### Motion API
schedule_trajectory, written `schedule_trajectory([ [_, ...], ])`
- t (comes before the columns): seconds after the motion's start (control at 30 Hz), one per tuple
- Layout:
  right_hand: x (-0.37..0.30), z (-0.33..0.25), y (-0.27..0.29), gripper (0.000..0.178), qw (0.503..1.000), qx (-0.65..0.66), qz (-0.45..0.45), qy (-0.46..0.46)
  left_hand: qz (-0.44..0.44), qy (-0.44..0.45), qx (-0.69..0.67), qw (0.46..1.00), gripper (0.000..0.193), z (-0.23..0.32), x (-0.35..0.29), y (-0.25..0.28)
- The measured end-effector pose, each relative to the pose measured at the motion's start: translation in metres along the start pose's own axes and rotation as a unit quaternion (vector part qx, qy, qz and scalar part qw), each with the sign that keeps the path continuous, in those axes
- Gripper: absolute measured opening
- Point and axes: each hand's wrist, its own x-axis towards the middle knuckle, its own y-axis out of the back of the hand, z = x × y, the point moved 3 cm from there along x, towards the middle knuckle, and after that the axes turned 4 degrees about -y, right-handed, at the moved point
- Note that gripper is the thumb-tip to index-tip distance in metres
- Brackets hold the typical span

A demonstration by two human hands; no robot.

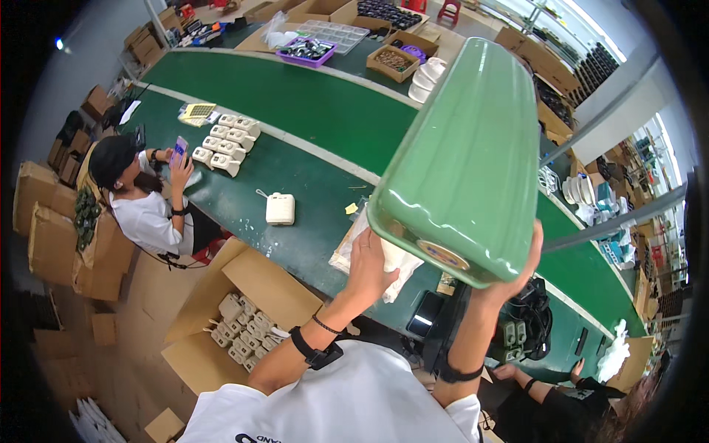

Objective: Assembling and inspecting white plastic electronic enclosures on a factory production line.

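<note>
Up in front of me, tilted over the table, is a large glossy green case (473, 155). It has rounded edges, shallow ridges and an oval badge on its near end. My left hand (367, 266) grips its lower left corner, the fingers partly hidden behind the edge. Around the lower right corner wraps my right hand (512, 279). Beneath the case, white wrapping material (397, 269) lies on the green table (325, 184), partly covered by my left hand and the case. Left of it sits a small cream-coloured device (281, 209) with a strap loop.
An open cardboard box (255, 269) of cream devices stands at lower left. Beyond it, a person (148, 199) holds a phone beside rows of cream devices (227, 144). A dark phone (425, 311) lies near me. Another person (546, 399) works at lower right. A metal pole (613, 220) crosses the right.
</note>
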Motion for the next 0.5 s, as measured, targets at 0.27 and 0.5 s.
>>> schedule_trajectory([
  [0.27,0.010,0.051,0.028,0.017,0.992,-0.112,-0.053,-0.019,-0.145,-0.009,-0.013,0.989,0.072,0.006,-0.019,0.078],
  [0.5,-0.137,0.282,0.109,0.037,0.764,-0.565,-0.231,-0.211,-0.106,0.369,-0.681,0.624,0.060,-0.030,-0.057,0.061],
])
